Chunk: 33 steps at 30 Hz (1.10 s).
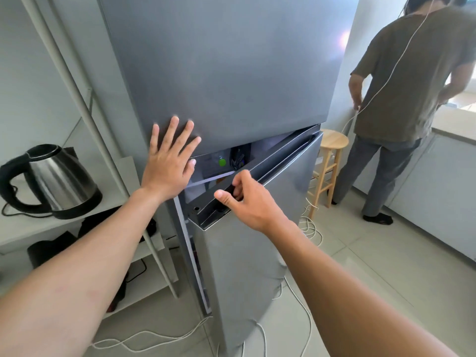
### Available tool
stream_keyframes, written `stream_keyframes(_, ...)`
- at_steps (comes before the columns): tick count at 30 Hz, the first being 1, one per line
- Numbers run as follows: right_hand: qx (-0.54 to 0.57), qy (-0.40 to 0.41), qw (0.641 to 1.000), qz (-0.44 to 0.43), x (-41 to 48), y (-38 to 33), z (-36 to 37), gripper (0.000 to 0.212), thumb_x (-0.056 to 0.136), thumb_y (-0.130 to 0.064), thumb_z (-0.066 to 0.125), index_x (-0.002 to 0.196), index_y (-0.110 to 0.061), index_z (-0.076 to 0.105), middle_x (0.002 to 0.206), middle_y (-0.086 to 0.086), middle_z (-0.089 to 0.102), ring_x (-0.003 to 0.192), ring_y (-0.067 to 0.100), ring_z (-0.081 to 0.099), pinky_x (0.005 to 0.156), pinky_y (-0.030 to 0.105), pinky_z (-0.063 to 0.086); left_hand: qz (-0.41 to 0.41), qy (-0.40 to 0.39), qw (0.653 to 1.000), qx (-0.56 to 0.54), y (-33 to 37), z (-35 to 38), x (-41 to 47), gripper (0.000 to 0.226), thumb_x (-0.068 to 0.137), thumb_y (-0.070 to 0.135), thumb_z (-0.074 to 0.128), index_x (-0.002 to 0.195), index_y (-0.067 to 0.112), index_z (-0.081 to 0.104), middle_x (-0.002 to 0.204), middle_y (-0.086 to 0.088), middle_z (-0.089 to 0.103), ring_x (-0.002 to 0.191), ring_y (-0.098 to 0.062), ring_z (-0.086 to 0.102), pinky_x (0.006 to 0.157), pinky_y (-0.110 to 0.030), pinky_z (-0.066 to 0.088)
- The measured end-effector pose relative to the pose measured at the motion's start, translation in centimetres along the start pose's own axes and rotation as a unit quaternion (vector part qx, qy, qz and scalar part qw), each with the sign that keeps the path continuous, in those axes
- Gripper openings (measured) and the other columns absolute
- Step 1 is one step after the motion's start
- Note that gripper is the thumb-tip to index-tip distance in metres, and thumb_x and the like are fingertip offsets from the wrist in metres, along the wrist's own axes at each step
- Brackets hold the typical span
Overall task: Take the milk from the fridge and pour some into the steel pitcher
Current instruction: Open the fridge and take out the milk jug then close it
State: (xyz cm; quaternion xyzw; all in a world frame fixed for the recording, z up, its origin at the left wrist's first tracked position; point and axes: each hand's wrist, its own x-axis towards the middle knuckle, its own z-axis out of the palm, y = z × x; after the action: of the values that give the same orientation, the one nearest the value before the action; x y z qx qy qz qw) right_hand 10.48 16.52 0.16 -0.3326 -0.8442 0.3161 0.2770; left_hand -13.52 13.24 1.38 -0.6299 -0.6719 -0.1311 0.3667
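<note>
My left hand [168, 161] lies flat, fingers spread, against the upper door [226, 73] of the fridge [252, 253], holding nothing and bracing the cabinet. My right hand [244, 199] is curled closed on the top edge of the lower door [260, 176], which stands ajar at a narrow angle. The milk is not in view; I judge it sits behind this door, though the gap shows only a control panel with a green dot [222, 162]. No steel pitcher is visible either. The door is stiff, heavy and smooth-skinned, so the recessed top lip is the sound purchase. I expect the milk container to be cold, possibly damp and slippery, weighty if full; take it round the body.
</note>
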Motion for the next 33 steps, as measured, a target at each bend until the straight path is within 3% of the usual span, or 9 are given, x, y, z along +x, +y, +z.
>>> stream_keyframes(5, -0.006, 0.011, 1.0, 0.016, -2.4, 0.9, -2.3, 0.069, 0.081, -0.07, 0.054, 0.132, -0.026, 0.04, 0.113, -0.006, 0.042, 0.092, 0.016, 0.055, 0.085, 0.032, 0.045, 0.015, -0.134, 0.985, -0.105, 4.2, -0.2, -1.8, 0.052, 0.096, 0.041, 0.033, 0.137, 0.02, 0.056, 0.154, -0.001, 0.043, 0.149, -0.022, 0.026, 0.12, -0.044, 0.016)
stream_keyframes(8, -0.017, 0.022, 0.999, 0.028, -3.9, 1.7, -3.5, 0.059, 0.085, -0.062, 0.056, 0.132, -0.028, 0.046, 0.115, -0.004, 0.042, 0.097, 0.017, 0.055, 0.09, 0.032, 0.045, 0.025, -0.188, 0.973, -0.134, 7.6, -0.8, -2.6, 0.047, 0.1, 0.041, 0.038, 0.14, 0.023, 0.052, 0.156, 0.003, 0.041, 0.149, -0.016, 0.025, 0.117, -0.038, 0.021)
stream_keyframes(14, -0.022, 0.007, 0.999, 0.044, -7.3, 3.2, -7.6, 0.048, 0.086, -0.055, 0.058, 0.127, -0.031, 0.052, 0.109, -0.002, 0.035, 0.09, 0.018, 0.055, 0.087, 0.03, 0.045, 0.075, -0.206, 0.965, -0.141, 14.2, -2.8, -2.7, 0.041, 0.101, 0.037, 0.048, 0.139, 0.022, 0.054, 0.151, 0.005, 0.047, 0.146, -0.015, 0.033, 0.116, -0.035, 0.025)
stream_keyframes(18, 0.003, -0.03, 0.997, 0.066, -9.9, 5.0, -10.9, 0.054, 0.087, -0.055, 0.058, 0.133, -0.031, 0.049, 0.121, -0.001, 0.026, 0.109, 0.018, 0.048, 0.079, 0.016, 0.039, 0.075, -0.277, 0.948, -0.137, 18.4, -4.8, -2.9, 0.044, 0.097, 0.013, 0.047, 0.138, 0.029, 0.054, 0.136, 0.006, 0.059, 0.125, -0.019, 0.052, 0.099, -0.035, 0.043)
stream_keyframes(22, 0.055, -0.066, 0.991, 0.1, -12.2, 7.0, -14.1, 0.055, 0.09, -0.047, 0.058, 0.141, -0.035, 0.042, 0.137, -0.006, 0.019, 0.123, 0.02, 0.039, 0.083, 0.018, 0.038, 0.101, -0.355, 0.926, -0.085, 22.2, -5.9, -3.7, 0.058, 0.088, -0.003, 0.048, 0.135, 0.031, 0.056, 0.134, 0.008, 0.059, 0.114, -0.022, 0.061, 0.084, -0.036, 0.05)
stream_keyframes(25, 0.048, -0.082, 0.99, 0.107, -13.6, 8.2, -16.9, 0.054, 0.092, -0.043, 0.058, 0.142, -0.037, 0.042, 0.147, -0.006, 0.019, 0.126, 0.02, 0.04, 0.082, 0.018, 0.038, 0.142, -0.375, 0.913, -0.074, 24.9, -5.9, -4.1, 0.053, 0.086, -0.002, 0.053, 0.129, 0.029, 0.06, 0.135, 0.008, 0.057, 0.119, -0.021, 0.057, 0.091, -0.037, 0.049)
stream_keyframes(29, 0.036, -0.079, 0.99, 0.11, -15.3, 10.3, -20.4, 0.05, 0.092, -0.042, 0.059, 0.14, -0.041, 0.045, 0.157, -0.003, 0.026, 0.138, 0.021, 0.037, 0.101, 0.028, 0.032, 0.185, -0.38, 0.903, -0.073, 28.1, -5.4, -4.7, 0.04, 0.089, 0.02, 0.059, 0.127, 0.032, 0.061, 0.144, 0.009, 0.051, 0.132, -0.019, 0.039, 0.109, -0.036, 0.034)
stream_keyframes(33, -0.028, -0.079, 0.988, 0.132, -16.2, 12.1, -23.7, 0.056, 0.093, -0.039, 0.055, 0.146, -0.036, 0.037, 0.147, 0.003, 0.046, 0.127, 0.023, 0.05, 0.1, 0.033, 0.04, 0.204, -0.342, 0.913, -0.085, 31.4, -5.5, -4.8, 0.04, 0.094, 0.036, 0.059, 0.134, 0.028, 0.057, 0.147, 0.006, 0.048, 0.134, -0.019, 0.039, 0.112, -0.035, 0.031)
